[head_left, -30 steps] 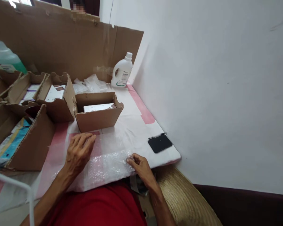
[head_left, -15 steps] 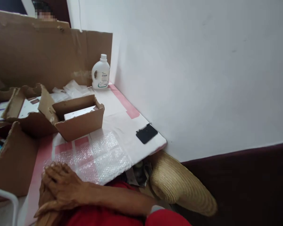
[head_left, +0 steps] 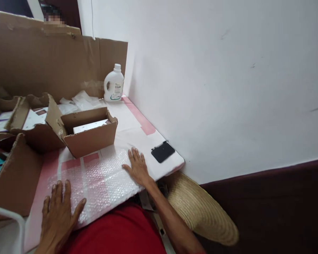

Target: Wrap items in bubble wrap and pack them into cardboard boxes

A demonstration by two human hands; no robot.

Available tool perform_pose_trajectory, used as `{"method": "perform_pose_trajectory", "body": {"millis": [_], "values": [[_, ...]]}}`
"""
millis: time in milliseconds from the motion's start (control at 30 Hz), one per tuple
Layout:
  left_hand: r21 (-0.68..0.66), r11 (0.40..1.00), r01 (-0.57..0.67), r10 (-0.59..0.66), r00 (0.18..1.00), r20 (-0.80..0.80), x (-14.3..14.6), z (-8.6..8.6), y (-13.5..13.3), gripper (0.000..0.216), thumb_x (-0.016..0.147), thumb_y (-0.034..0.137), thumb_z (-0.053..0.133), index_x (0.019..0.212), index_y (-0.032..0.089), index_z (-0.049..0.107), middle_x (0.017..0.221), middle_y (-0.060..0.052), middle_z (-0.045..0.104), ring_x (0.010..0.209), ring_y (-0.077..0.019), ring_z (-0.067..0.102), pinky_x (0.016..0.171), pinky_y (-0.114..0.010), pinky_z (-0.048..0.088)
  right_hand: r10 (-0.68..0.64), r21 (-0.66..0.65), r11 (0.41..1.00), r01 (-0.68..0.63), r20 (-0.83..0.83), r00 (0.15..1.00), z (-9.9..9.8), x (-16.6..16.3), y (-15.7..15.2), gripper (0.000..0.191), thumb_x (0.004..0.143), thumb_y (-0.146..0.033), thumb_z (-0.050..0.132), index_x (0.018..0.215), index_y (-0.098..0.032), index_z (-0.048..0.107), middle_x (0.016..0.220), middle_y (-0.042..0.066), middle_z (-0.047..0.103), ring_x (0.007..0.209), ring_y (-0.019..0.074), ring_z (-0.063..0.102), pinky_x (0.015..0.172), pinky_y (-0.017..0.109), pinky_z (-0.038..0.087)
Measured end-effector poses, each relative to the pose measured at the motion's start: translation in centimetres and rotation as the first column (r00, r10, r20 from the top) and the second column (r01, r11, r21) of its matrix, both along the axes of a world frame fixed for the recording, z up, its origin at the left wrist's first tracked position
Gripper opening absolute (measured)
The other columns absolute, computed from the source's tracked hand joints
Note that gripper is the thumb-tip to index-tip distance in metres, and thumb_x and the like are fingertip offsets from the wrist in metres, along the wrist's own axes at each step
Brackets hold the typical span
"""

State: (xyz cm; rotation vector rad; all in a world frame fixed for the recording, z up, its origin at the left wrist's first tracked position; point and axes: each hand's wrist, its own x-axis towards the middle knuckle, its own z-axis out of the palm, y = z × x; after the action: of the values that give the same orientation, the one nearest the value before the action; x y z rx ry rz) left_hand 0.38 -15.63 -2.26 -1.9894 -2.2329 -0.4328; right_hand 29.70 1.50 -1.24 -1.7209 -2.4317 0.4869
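A sheet of clear bubble wrap (head_left: 100,178) lies flat on the white and pink table top (head_left: 137,135) in front of me. My left hand (head_left: 57,215) rests flat on its left end, fingers spread. My right hand (head_left: 136,167) presses flat on its right end, fingers stretched out. Neither hand holds anything. A small black flat object (head_left: 163,151) lies just right of my right hand near the wall.
An open cardboard box (head_left: 91,132) with a white packet inside stands behind the bubble wrap. More open boxes (head_left: 23,120) crowd the left. A white bottle (head_left: 113,84) stands by the cardboard screen (head_left: 42,60). A straw hat (head_left: 201,211) hangs below the table's right edge.
My hands were stacked together at the sheet's left end; now they are spread apart, the right one moved to the sheet's right end, both flat on the bubble wrap.
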Motion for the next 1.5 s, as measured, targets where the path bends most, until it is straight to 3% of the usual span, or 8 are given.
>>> {"method": "perform_pose_trajectory", "body": {"millis": [167, 300, 500, 700, 867, 1033, 1233, 1500], "values": [[-0.049, 0.999, 0.022, -0.025, 0.998, -0.063, -0.3, 3.3, 2.7, 0.063, 0.092, 0.054, 0.044, 0.134, 0.008, 0.058, 0.137, -0.028, 0.058, 0.128, -0.0455, 0.053, 0.102, -0.064, 0.042, -0.003, 0.087, 0.996, 0.002, 0.011, 1.0, -0.9, 1.7, 0.1, 0.081, 0.102, -0.062, 0.037, 0.161, -0.009, 0.023, 0.169, 0.018, 0.009, 0.158, 0.0309, 0.006, 0.126, 0.053, 0.006], [0.051, 0.981, 0.186, -0.191, 0.97, 0.153, 1.4, 5.8, 7.9, 0.044, 0.095, 0.045, 0.049, 0.126, 0.017, 0.063, 0.122, -0.017, 0.067, 0.11, -0.0328, 0.065, 0.093, -0.051, 0.053, -0.008, 0.105, 0.994, 0.007, 0.004, 1.0, -1.3, 1.1, -0.1, 0.08, 0.102, -0.062, 0.038, 0.161, -0.01, 0.025, 0.169, 0.017, 0.012, 0.158, 0.0313, 0.008, 0.126, 0.054, 0.007], [0.148, 0.926, 0.348, -0.379, 0.858, 0.346, 2.0, 4.5, 15.8, 0.043, 0.094, 0.038, 0.052, 0.134, 0.021, 0.057, 0.124, -0.011, 0.068, 0.113, -0.0254, 0.067, 0.098, -0.043, 0.055, -0.019, 0.087, 0.996, 0.031, -0.138, 0.99, -1.7, 2.1, 0.6, 0.075, 0.101, -0.062, 0.041, 0.159, -0.014, 0.033, 0.167, 0.017, 0.021, 0.157, 0.0303, 0.015, 0.126, 0.055, 0.012], [0.12, 0.919, 0.377, -0.393, 0.839, 0.376, 0.7, 4.2, 18.4, 0.036, 0.096, 0.037, 0.05, 0.128, 0.026, 0.06, 0.122, -0.01, 0.07, 0.113, -0.026, 0.067, 0.101, -0.043, 0.053, -0.078, 0.063, 0.99, 0.129, -0.521, 0.85, 0.4, 4.3, 0.6, 0.06, 0.103, -0.055, 0.044, 0.153, -0.023, 0.045, 0.155, 0.013, 0.048, 0.145, 0.0272, 0.043, 0.121, 0.051, 0.033], [0.104, 0.927, 0.359, -0.373, 0.872, 0.317, 0.8, 6.3, 15.1, 0.042, 0.097, 0.044, 0.05, 0.133, 0.024, 0.057, 0.119, -0.009, 0.069, 0.109, -0.0258, 0.066, 0.096, -0.043, 0.054, 0.226, 0.188, 0.968, -0.168, -0.353, 0.908, 2.8, 5.4, -2.7, 0.082, 0.086, -0.064, 0.068, 0.153, -0.023, 0.044, 0.158, 0.015, 0.044, 0.149, 0.033, 0.035, 0.121, 0.054, 0.032], [0.074, 0.94, 0.333, -0.341, 0.906, 0.253, -0.8, 6.0, 5.2, 0.057, 0.09, 0.054, 0.061, 0.14, 0.027, 0.052, 0.129, -0.009, 0.065, 0.116, -0.0261, 0.063, 0.1, -0.042, 0.052, 0.463, 0.135, 0.882, -0.452, -0.074, 0.883, 1.6, 7.3, -6.0, 0.106, 0.08, -0.072, 0.068, 0.161, -0.017, 0.028, 0.164, 0.017, 0.032, 0.153, 0.0364, 0.025, 0.124, 0.057, 0.021], [-0.071, 0.934, 0.351, -0.35, 0.936, 0.024, -3.2, 2.4, -4.7, 0.084, 0.077, 0.057, 0.072, 0.152, 0.031, 0.042, 0.148, -0.012, 0.056, 0.13, -0.034, 0.059, 0.105, -0.046, 0.049, 0.47, 0.213, 0.86, -0.463, 0.022, 0.883, -1.3, 9.0, -7.1, 0.069, 0.095, -0.022, 0.055, 0.16, -0.02, 0.031, 0.162, 0.01, 0.038, 0.15, 0.0296, 0.034, 0.12, 0.05, 0.032], [0.014, 0.921, 0.39, -0.386, 0.906, 0.172, -5.7, 2.3, -6.1, 0.053, 0.091, 0.022, 0.055, 0.142, 0.037, 0.054, 0.137, -0.005, 0.066, 0.123, -0.0231, 0.065, 0.103, -0.037, 0.055, 0.465, 0.223, 0.881, -0.418, -0.232, 0.855, -0.7, 9.7, -7.1, 0.049, 0.095, -0.012, 0.046, 0.14, -0.023, 0.061, 0.141, 0.008, 0.063, 0.134, 0.0262, 0.053, 0.108, 0.047, 0.047]]}}
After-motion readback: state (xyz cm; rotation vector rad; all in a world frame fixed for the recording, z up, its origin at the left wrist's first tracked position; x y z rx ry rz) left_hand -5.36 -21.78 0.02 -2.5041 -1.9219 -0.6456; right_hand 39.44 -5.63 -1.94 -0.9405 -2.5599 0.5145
